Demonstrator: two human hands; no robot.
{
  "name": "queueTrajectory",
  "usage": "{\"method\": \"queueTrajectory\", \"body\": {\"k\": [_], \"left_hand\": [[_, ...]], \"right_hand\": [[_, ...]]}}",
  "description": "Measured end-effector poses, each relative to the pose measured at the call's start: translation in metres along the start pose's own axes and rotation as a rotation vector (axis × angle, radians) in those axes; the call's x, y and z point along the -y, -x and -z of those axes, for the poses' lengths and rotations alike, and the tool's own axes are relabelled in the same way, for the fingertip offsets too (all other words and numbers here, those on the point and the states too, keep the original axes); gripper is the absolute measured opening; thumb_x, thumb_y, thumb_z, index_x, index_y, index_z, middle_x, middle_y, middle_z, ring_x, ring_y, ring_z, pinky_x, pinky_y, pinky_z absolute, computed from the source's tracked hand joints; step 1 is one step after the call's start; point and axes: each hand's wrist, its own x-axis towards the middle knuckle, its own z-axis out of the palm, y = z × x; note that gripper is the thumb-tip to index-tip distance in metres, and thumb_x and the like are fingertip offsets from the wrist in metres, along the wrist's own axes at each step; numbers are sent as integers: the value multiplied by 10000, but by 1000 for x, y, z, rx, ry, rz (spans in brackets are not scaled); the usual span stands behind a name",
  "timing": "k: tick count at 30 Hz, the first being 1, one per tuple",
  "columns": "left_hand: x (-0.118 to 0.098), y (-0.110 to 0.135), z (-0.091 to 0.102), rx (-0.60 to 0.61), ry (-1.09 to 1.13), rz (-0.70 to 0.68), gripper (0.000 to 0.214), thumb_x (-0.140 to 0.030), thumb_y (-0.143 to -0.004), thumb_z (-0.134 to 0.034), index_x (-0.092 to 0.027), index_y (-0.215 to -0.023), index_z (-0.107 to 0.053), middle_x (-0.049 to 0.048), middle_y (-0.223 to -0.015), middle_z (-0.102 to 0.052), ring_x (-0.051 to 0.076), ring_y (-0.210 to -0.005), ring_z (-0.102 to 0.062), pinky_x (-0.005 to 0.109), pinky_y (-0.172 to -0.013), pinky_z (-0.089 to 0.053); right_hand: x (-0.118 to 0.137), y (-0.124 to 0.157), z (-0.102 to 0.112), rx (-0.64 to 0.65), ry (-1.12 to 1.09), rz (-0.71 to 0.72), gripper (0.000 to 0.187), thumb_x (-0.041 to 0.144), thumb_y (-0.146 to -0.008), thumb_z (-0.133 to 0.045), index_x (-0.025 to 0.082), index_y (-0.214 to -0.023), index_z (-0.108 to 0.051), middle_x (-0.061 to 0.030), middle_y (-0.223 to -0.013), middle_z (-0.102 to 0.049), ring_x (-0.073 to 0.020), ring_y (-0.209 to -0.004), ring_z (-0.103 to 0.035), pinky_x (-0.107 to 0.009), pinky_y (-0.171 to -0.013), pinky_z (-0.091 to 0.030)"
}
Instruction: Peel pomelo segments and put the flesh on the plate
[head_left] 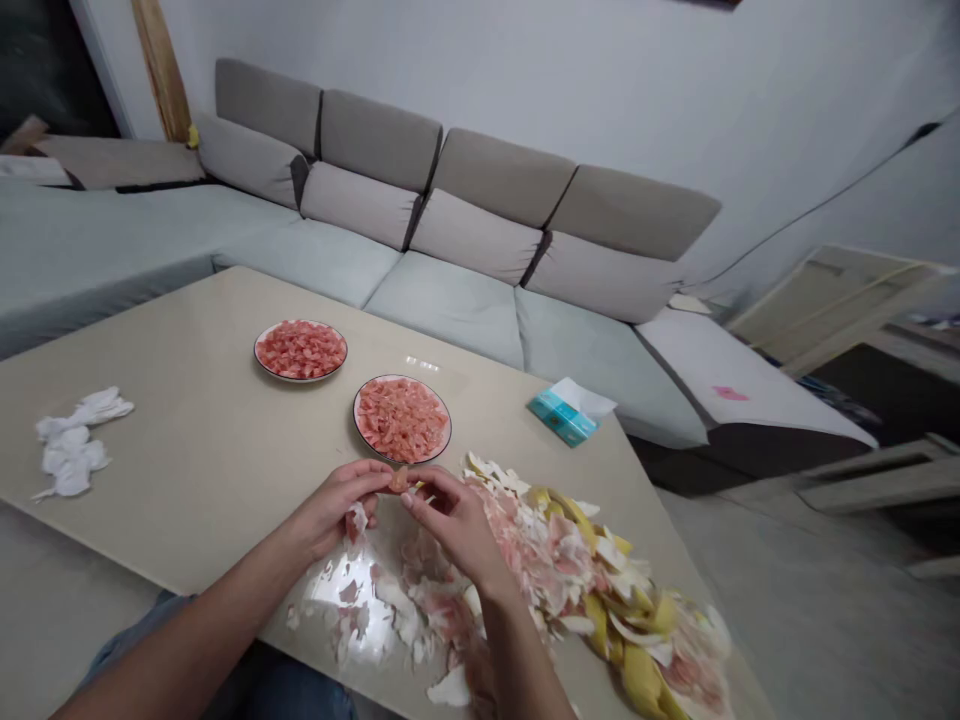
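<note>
My left hand (339,508) and my right hand (452,520) meet just in front of the nearer plate, fingers pinched together on a small pink piece of pomelo flesh (398,479). The nearer plate (402,418) is heaped with pink pomelo pieces. A second plate (300,350) of the same pieces sits farther back to the left. Under and to the right of my hands lies a pile of pomelo peel and membrane (585,580), white, pink and yellow.
The beige table (195,450) also carries crumpled white tissues (73,442) at the left and a teal tissue pack (568,412) near the right edge. A grey sectional sofa (450,260) wraps behind the table. Bare floor lies to the right.
</note>
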Motion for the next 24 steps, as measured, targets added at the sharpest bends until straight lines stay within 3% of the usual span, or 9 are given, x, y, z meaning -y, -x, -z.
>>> {"method": "queueTrajectory", "body": {"k": [7, 13, 17, 24], "left_hand": [[-1, 2, -3, -23, -191, -2, 265, -420, -786, -621, -163, -849, -617, -97, -451, -369, 39, -360, -306, 167, -395, -320], [-4, 5, -8, -51, -423, -93, 345, -432, -700, -694, -166, -906, -621, -4, -799, -606, 63, -476, -472, 155, -355, -308], [-7, 6, -13, -72, -515, -109, 331, -401, -690, -695, -145, -894, -642, 7, -751, -629, 85, -510, -487, 169, -403, -341], [-4, 5, -13, -130, -726, -129, 256, -353, -724, -639, -155, -880, -685, -22, -657, -592, 92, -507, -440, 185, -436, -301]], "right_hand": [[-10, 1, -6, -55, -11, 21, 150, 317, -816, -635, 220, -916, -692, -42, -932, -666, -172, -809, -593, -273, -704, -458], [-13, 8, -11, -132, 62, 32, 120, 292, -805, -636, 207, -876, -683, -36, -867, -654, -145, -702, -586, -239, -598, -447], [-19, 10, -14, -143, -12, -26, 124, 290, -780, -657, 193, -856, -679, -30, -796, -645, -152, -699, -591, -235, -598, -461], [-29, 9, -11, -23, -291, -190, 183, 321, -735, -706, 166, -828, -680, 1, -649, -624, -124, -593, -564, -233, -586, -441]]}}
